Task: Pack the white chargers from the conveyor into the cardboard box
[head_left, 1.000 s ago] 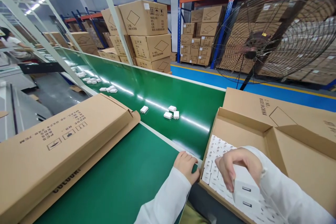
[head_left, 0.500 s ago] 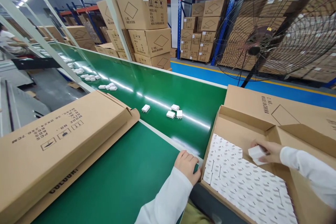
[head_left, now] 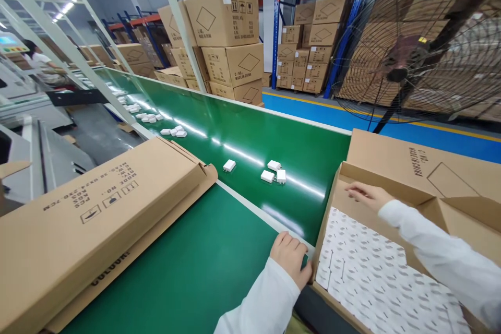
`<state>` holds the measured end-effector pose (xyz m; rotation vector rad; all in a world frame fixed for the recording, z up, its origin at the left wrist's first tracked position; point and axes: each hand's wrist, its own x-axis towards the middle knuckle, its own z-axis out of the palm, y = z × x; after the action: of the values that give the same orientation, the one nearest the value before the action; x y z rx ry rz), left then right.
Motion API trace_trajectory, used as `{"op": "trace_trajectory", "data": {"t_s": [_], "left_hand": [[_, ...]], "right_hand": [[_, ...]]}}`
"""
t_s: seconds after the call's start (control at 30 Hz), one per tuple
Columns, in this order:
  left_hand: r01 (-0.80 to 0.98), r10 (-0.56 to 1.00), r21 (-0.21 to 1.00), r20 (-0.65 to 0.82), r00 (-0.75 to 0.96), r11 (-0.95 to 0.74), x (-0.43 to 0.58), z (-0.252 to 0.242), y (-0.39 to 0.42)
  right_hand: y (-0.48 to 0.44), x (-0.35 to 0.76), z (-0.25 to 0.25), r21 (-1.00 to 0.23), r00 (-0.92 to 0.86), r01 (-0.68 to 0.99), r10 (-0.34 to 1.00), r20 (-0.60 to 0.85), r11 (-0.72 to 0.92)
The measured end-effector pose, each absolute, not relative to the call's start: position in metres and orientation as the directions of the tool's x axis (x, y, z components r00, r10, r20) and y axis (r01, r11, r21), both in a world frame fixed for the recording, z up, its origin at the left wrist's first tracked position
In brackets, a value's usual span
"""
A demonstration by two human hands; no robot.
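Note:
My right hand (head_left: 368,195) is over the far part of an open cardboard carton (head_left: 324,223), fingers stretched out and holding nothing. Below it, white blocks with small dark marks (head_left: 371,255) are packed tightly in rows, filling the near part of the carton. My left hand (head_left: 291,257) rests with nothing in it at the edge of the green work surface (head_left: 188,266), right beside the carton's left wall. Its fingers are slightly bent and the thumb is apart from them. Beyond, a small group of white plug chargers (head_left: 281,176) and a single charger (head_left: 229,166) lie on the green belt.
A closed flat carton (head_left: 105,209) lies on the left of the work surface. More chargers (head_left: 176,132) are scattered farther up the belt (head_left: 250,141). A large caged fan (head_left: 403,62) stands behind the carton. Stacked boxes (head_left: 233,68) stand past the belt. Another person (head_left: 41,65) is at the far left.
The white block that my right hand held is let go and now sits among the packed rows. That hand has moved back and left, empty. My left hand stays at the edge.

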<state>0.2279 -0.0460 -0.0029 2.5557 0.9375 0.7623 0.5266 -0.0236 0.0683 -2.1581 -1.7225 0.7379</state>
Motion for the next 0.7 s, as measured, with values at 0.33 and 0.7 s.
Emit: {"op": "trace_trajectory", "data": {"t_s": [0.33, 0.7], "left_hand": [[0.513, 0.661, 0.429, 0.353, 0.663, -0.743, 0.227, -0.008, -0.045], [0.506, 0.647, 0.420, 0.336, 0.684, -0.753, 0.226, -0.011, -0.043]], "right_hand": [[0.107, 0.385, 0.039, -0.142, 0.320, 0.918, 0.903, -0.286, -0.370], [0.130, 0.411, 0.029, -0.021, 0.344, 0.926, 0.865, -0.366, -0.377]]}}
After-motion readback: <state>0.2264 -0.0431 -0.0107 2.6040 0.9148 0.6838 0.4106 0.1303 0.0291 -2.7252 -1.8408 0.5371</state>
